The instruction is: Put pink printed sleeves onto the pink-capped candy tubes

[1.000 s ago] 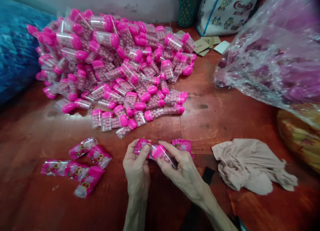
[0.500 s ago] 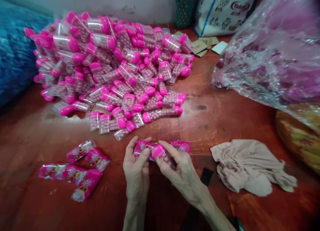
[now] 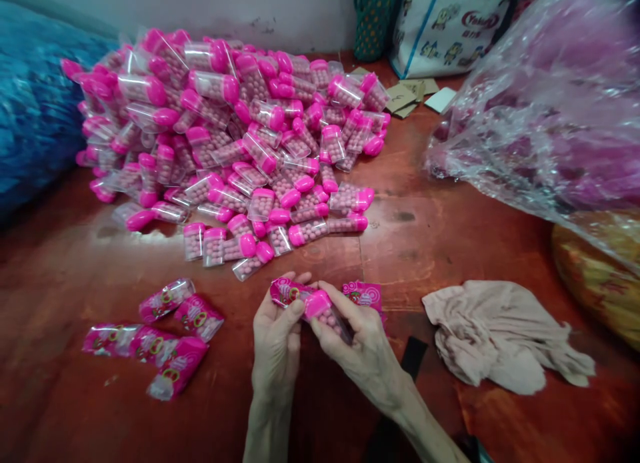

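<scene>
My right hand [image 3: 357, 333] is closed round a clear candy bottle [image 3: 324, 309] with a bright pink cap and pale pink balls inside. Its cap end points up and left, against a printed pink wrapper sleeve [image 3: 287, 291]. That sleeve is pinched in my left hand [image 3: 277, 323], thumb on top. Whether the cap has entered the sleeve's mouth I cannot tell. Behind my right hand, more flat printed sleeves [image 3: 365, 291] lie on the red-brown surface. To the left lie several bottles in printed sleeves [image 3: 170, 366].
A large heap of pink-capped bottles [image 3: 260, 149] fills the back. At left stands a blue bag [image 3: 40, 109]; at right are a clear plastic bag [image 3: 540, 129] with pink contents and a crumpled cloth [image 3: 500, 333]. Cardboard pieces [image 3: 403, 97] lie before a white printed bag [image 3: 450, 29].
The bottle and the sleeve stay held together between my hands, with the sleeve tilted slightly more. The whole view has shifted a little, so the heap appears slightly further right.
</scene>
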Motion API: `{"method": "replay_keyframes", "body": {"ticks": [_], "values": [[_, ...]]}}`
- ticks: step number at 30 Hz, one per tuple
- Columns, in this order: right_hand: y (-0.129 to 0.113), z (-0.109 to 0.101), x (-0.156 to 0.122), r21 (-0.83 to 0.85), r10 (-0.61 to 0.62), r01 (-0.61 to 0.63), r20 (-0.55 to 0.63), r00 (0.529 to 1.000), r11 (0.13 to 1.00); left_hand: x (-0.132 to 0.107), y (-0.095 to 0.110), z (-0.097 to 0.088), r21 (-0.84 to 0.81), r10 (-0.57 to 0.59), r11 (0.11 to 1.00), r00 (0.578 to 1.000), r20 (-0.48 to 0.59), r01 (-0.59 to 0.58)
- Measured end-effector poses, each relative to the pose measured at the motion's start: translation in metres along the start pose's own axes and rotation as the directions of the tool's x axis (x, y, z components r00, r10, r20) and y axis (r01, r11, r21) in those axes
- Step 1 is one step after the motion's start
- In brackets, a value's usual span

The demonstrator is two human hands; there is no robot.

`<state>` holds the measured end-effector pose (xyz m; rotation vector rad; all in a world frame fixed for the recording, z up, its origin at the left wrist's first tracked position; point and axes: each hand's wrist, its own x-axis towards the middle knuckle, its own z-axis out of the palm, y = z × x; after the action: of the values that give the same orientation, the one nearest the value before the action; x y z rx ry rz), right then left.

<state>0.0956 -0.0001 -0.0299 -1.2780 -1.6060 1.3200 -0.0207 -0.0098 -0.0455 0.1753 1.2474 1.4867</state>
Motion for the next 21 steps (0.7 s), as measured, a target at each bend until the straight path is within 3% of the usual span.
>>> {"method": "replay_keyframes", "body": {"ticks": [3,7,14,21], "values": [[0.0027,0.0050,-0.0016,0.046,0.026,-0.024,-0.051,0.998,0.999,0.0034,-0.0030,-0.0034,-0.026,-0.049,0.998,0.998,0.028,0.050],[0.0065,0.0102,-0.0028,0.040,0.089,-0.086,-0.063,0.994,0.995,0.0042,-0.0038,-0.0027,-0.054,-0.040,0.998,0.999,-0.018,0.039],[0.0098,0.0101,-0.0011,0.012,0.064,-0.064,-0.062,0.996,0.998,0.0004,0.0011,0.0024,0.037,0.173,0.985,0.980,-0.102,-0.170],[0.0075,0.0065,0.0003,0.232,0.167,-0.180,0.078,0.983,0.956,0.0039,-0.0014,-0.0046,-0.045,-0.035,0.998,0.999,-0.015,0.034]]}}
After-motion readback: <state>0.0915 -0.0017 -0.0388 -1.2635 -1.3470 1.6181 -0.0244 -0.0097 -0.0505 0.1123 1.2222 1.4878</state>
